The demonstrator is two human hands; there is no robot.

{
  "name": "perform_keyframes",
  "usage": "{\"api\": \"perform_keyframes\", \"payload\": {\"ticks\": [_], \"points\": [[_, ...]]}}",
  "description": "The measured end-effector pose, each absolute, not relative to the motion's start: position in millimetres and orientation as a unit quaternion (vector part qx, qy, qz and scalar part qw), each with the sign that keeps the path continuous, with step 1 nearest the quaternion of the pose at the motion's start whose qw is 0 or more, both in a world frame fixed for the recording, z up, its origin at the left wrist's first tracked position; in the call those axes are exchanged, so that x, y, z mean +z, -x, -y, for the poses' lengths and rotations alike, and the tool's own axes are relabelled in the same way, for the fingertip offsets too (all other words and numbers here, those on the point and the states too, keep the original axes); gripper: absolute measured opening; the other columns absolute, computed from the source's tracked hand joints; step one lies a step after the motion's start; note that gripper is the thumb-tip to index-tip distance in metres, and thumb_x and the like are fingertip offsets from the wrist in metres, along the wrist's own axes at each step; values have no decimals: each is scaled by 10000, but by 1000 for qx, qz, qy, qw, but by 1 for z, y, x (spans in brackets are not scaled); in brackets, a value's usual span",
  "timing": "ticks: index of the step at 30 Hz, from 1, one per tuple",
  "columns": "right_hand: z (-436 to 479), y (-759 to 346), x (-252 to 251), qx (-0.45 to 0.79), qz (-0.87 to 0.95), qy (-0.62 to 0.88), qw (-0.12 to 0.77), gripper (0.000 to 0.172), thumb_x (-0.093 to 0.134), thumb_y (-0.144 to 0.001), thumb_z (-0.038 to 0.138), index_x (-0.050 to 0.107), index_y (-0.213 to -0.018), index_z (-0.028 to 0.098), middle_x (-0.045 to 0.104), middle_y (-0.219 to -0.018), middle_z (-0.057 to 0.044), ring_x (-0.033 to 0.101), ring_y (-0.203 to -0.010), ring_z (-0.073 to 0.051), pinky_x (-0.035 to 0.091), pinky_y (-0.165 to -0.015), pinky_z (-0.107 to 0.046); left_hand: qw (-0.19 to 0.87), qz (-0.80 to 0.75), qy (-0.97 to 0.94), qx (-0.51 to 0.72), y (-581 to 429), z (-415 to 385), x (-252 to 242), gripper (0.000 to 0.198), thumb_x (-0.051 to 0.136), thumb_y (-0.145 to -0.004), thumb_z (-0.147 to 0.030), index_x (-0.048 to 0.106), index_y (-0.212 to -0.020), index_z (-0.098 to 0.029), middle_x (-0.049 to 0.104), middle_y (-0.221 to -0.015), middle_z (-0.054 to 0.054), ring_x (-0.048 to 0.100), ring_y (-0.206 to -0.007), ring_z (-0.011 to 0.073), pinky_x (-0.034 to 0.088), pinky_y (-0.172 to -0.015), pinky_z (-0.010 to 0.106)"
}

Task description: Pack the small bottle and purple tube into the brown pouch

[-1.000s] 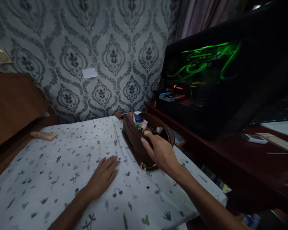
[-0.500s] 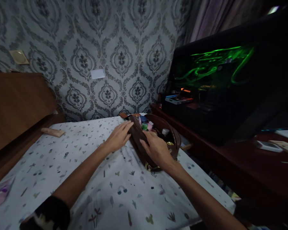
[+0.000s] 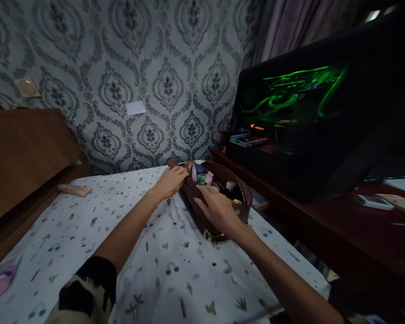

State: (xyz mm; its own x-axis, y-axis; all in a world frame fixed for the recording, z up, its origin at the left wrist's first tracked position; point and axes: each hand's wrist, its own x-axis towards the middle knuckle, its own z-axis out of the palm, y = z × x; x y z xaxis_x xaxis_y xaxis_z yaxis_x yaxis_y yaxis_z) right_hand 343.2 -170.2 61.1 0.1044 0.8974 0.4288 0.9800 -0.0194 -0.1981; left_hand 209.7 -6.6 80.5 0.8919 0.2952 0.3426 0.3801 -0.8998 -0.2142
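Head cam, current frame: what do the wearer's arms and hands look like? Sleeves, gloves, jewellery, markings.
Both are bare: the left hand and right hand show no gloves, rings, watch or bands in this dim light. The left arm wears a short dark sleeve with pale blotchy patches, seen at the bottom of the frame. The right arm shows no sleeve up to the frame edge.

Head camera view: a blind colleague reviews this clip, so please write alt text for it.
Two hands are at an open brown pouch on a white patterned cloth: the left hand touches its left rim, the right hand lies spread on its near edge. Small bottles stand inside; a dark case glowing green sits on the desk at right.
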Motion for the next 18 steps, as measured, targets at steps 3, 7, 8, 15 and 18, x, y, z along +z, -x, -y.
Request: {"api": "perform_keyframes", "payload": {"ticks": [3, 7, 8, 15, 18], "points": [[172, -347, 59, -87, 675, 694, 236, 308, 513, -942, 230, 617, -1223, 160, 684, -1185, -155, 683, -1005, -282, 536, -820, -376, 129, 179, 962, -159, -212, 6, 78, 315, 469, -930, -124, 553, -1223, -204, 572, -1362, 101, 506, -1295, 264, 475, -1035, 431], [173, -353, 52, -105, 682, 671, 272, 372, 513, -924, 250, 589, -1277, 161, 679, -1180, -156, 652, -1081, -302, 531, -910, -430, 117, 169, 965, -161, -212, 5, 74, 407, 449, -914, -115, 513, -1310, -188, 513, -1438, 123, 464, -1346, 273, 463, -1067, 442], [174, -353, 51, -110, 682, 668, 276, 382, 510, -922, 256, 584, -1284, 159, 674, -1184, -159, 642, -1099, -308, 529, -924, -440, 113, 166, 966, -161, -212, 5, 74, 434, 449, -909, -114, 501, -1333, -187, 498, -1459, 125, 454, -1361, 275, 460, -1073, 446], [170, -363, 42, -127, 697, 638, 302, 417, 517, -905, 316, 584, -1270, 124, 656, -1214, -192, 628, -1121, -334, 521, -965, -482, 58, 191, 970, -137, -206, 11, 73, 620, 459, -911, -141, 327, -1515, -195, 305, -1634, 122, 233, -1531, 292, 352, -1172, 490], [165, -371, 34, -162, 706, 606, 329, 429, 517, -903, 368, 594, -1249, 127, 663, -1195, -203, 637, -1101, -345, 524, -944, -502, 27, 200, 968, -147, -197, 20, 64, 647, 436, -934, -174, 251, -1553, -209, 242, -1662, 113, 175, -1552, 283, 332, -1184, 488]]}}
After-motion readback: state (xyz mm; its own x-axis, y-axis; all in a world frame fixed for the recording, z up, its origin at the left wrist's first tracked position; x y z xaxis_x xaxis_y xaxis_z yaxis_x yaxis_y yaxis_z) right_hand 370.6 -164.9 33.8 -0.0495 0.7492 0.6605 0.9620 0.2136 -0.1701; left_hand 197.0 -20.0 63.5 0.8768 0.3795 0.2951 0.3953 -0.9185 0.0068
